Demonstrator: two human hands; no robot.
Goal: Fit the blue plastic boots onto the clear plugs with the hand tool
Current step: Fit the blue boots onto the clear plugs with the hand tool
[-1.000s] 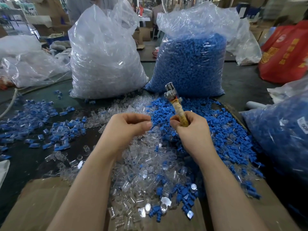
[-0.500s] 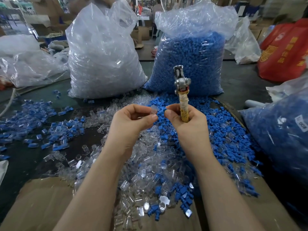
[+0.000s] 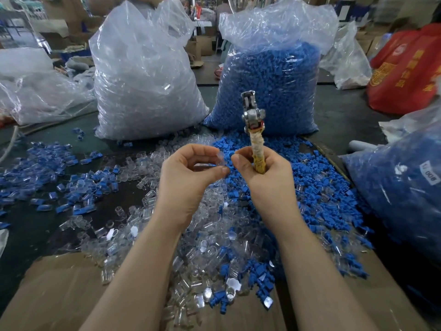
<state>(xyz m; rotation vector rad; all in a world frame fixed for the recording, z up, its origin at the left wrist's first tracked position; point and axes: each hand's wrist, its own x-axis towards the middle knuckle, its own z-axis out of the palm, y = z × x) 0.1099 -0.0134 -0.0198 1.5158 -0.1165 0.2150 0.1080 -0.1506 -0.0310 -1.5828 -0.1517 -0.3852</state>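
- The hand tool (image 3: 256,139) stood upright in the right hand (image 3: 265,173), whose fingers were wrapped round its taped handle, so that the metal head rose clear above the fist — probably to keep the working end free and in sight.
- The left hand (image 3: 188,180) was just left of the hand tool, thumb and forefinger pinching a clear plug (image 3: 220,158); the plug's open end seemed to face the right hand, though it was too glassy to be sure.
- The right thumb and forefinger tip came almost to that plug, close beside it; I judged the two hands were brought together at chest height so a boot could be met with the plug before the tool was applied. No boot could be made out between the fingers.
- Loose blue boots (image 3: 317,187) lay heaped on the desk (image 3: 31,223) to the right of and behind the hand tool, and loose clear plugs (image 3: 207,235) lay below it, under the wrists — both stocks within easy reach of either hand.
- Left of the hand tool, well apart, finished-looking blue-and-clear pieces (image 3: 71,187) were spread out, likely tossed aside to keep them from the raw parts.
- Behind the hand tool stood the blue sack (image 3: 269,84), and left of that the clear sack (image 3: 143,80), presumably the refill supply.
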